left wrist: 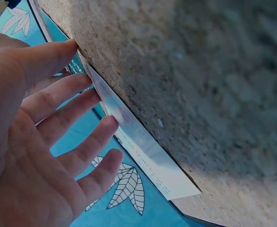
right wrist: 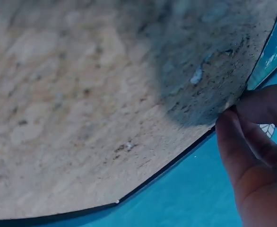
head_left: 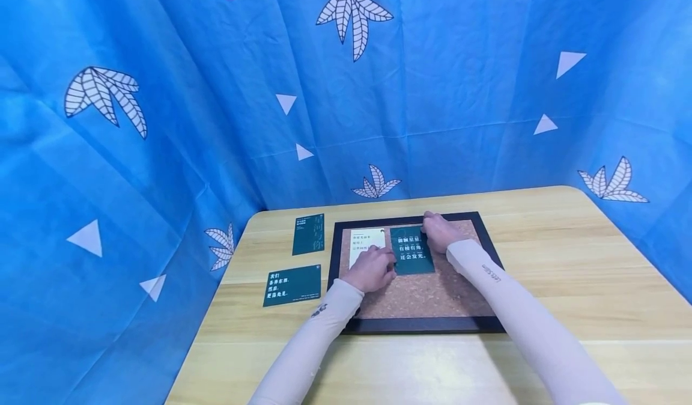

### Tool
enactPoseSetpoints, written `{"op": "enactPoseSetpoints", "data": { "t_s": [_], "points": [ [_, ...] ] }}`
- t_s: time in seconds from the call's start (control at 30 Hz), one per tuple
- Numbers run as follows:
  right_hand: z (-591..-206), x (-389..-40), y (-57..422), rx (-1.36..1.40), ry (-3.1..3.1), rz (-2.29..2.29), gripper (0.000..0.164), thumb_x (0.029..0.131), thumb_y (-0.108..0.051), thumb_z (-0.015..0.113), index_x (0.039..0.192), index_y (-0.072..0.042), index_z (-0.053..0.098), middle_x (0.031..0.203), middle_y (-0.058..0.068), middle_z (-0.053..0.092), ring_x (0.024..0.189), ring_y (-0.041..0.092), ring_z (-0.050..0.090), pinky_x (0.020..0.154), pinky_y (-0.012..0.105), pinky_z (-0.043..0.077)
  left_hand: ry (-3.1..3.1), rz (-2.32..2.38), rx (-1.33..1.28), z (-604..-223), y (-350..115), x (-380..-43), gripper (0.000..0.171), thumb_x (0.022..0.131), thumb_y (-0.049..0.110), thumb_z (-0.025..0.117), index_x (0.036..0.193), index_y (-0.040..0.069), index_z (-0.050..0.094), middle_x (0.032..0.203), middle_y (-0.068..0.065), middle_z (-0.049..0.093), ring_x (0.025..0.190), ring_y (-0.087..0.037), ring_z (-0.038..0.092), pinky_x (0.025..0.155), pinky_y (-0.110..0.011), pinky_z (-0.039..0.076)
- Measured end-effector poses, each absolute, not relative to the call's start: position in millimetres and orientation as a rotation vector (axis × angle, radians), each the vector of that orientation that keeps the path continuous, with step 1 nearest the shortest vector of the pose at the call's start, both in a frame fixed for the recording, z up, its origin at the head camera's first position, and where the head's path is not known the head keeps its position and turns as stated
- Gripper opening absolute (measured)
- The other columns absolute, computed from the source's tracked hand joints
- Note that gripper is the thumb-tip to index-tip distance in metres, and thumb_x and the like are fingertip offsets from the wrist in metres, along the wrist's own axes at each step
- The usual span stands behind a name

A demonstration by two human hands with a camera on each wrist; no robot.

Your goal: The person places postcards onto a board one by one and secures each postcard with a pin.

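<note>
A dark-framed corkboard (head_left: 421,300) lies on the table with two cards on it. The white card (head_left: 359,241) is on the left, a small dark pin (head_left: 382,231) at its top right corner. Beside it lies a dark green card (head_left: 413,261) with white characters. My left hand (head_left: 373,268) rests over the gap between them, fingertips at the green card's lower left edge and fingers loosely extended. At the green card's top right corner, my right hand (head_left: 440,232) pinches a small dark pin (right wrist: 233,108), mostly hidden by thumb and finger.
Two more dark green cards lie on the wooden table (head_left: 567,261) left of the board: an upright card (head_left: 309,235) at the back and a sideways card (head_left: 292,285) nearer. A blue patterned curtain (head_left: 459,92) hangs behind and to the sides.
</note>
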State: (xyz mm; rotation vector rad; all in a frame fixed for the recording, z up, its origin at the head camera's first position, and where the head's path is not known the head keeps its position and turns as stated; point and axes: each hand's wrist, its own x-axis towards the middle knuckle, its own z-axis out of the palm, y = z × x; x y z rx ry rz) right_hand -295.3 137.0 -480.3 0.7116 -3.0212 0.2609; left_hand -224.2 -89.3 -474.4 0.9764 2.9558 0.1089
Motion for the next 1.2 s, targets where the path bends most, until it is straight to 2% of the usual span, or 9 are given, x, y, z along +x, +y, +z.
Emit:
{"op": "enactPoseSetpoints", "data": {
  "t_s": [0.13,0.3,0.37,0.47,0.6,0.87,1.03,1.13,1.2],
  "points": [
    [-481.9,-295.2,139.7,0.673,-3.050,0.400,0.025,0.094,0.009,0.058,0.112,0.008,0.075,0.111,0.021,0.062,0.100,0.033,0.067,0.089,0.045,0.060,2.956,0.119,0.983,-474.8,-89.4,-223.9,0.029,0.098,0.029,0.070,0.123,0.015,0.075,0.137,-0.002,0.069,0.118,-0.027,0.065,0.097,-0.041,0.057],
    [-479.9,-294.2,148.8,0.627,-3.011,0.738,0.022,0.098,0.005,0.051,0.099,0.007,0.073,0.097,0.021,0.066,0.081,0.028,0.061,0.075,0.044,0.055,2.964,0.105,0.999,-475.0,-89.0,-224.6,0.028,0.098,0.028,0.071,0.122,0.015,0.075,0.136,-0.001,0.069,0.116,-0.027,0.066,0.095,-0.040,0.058],
    [-477.1,-292.5,154.6,0.620,-2.984,0.836,0.022,0.097,0.004,0.053,0.101,0.008,0.074,0.096,0.023,0.071,0.078,0.027,0.060,0.073,0.043,0.054,2.959,0.101,0.997,-474.8,-88.9,-224.5,0.029,0.098,0.029,0.070,0.123,0.015,0.075,0.137,-0.001,0.069,0.117,-0.027,0.065,0.095,-0.040,0.058],
    [-471.2,-288.7,164.5,0.567,-2.988,0.900,0.028,0.096,0.003,0.055,0.117,0.010,0.072,0.112,0.027,0.074,0.094,0.036,0.070,0.085,0.050,0.058,2.958,0.100,0.996,-473.9,-89.2,-223.5,0.029,0.098,0.029,0.070,0.124,0.015,0.075,0.137,-0.001,0.069,0.117,-0.027,0.065,0.096,-0.040,0.057],
    [-465.6,-283.2,178.4,0.488,-3.000,0.897,0.036,0.098,-0.002,0.055,0.131,0.011,0.064,0.131,0.031,0.067,0.120,0.045,0.066,0.101,0.058,0.053,2.962,0.100,1.009,-472.1,-89.5,-222.1,0.029,0.098,0.029,0.070,0.123,0.014,0.075,0.137,-0.001,0.069,0.119,-0.029,0.065,0.097,-0.041,0.057],
    [-461.4,-267.0,212.0,0.392,-2.964,0.982,0.039,0.099,-0.008,0.056,0.129,0.016,0.062,0.122,0.035,0.069,0.107,0.043,0.070,0.090,0.054,0.057,2.962,0.084,1.010,-475.2,-88.2,-223.4,0.027,0.099,0.029,0.069,0.122,0.016,0.075,0.136,0.000,0.069,0.117,-0.027,0.065,0.094,-0.040,0.058],
    [-460.9,-255.0,233.4,0.348,-2.969,1.014,0.038,0.100,-0.012,0.056,0.122,0.018,0.063,0.104,0.034,0.070,0.084,0.036,0.066,0.075,0.045,0.054,2.958,0.095,1.014,-474.6,-88.8,-222.5,0.027,0.099,0.029,0.069,0.122,0.015,0.075,0.136,-0.001,0.069,0.117,-0.027,0.065,0.094,-0.040,0.058],
    [-462.8,-249.4,243.9,0.298,-2.988,1.005,0.039,0.100,-0.013,0.058,0.121,0.019,0.062,0.105,0.036,0.068,0.087,0.041,0.066,0.076,0.047,0.054,2.964,0.101,1.019,-473.5,-89.5,-222.0,0.026,0.098,0.028,0.070,0.120,0.015,0.076,0.134,-0.001,0.070,0.117,-0.027,0.066,0.094,-0.041,0.058],
    [-464.3,-246.5,250.2,0.252,-3.016,1.016,0.036,0.101,-0.016,0.057,0.112,0.019,0.062,0.089,0.031,0.063,0.078,0.039,0.062,0.070,0.045,0.052,2.966,0.106,1.019,-473.3,-89.9,-222.2,0.027,0.098,0.028,0.070,0.120,0.014,0.076,0.134,-0.001,0.070,0.117,-0.027,0.066,0.094,-0.041,0.058]
  ]
}}
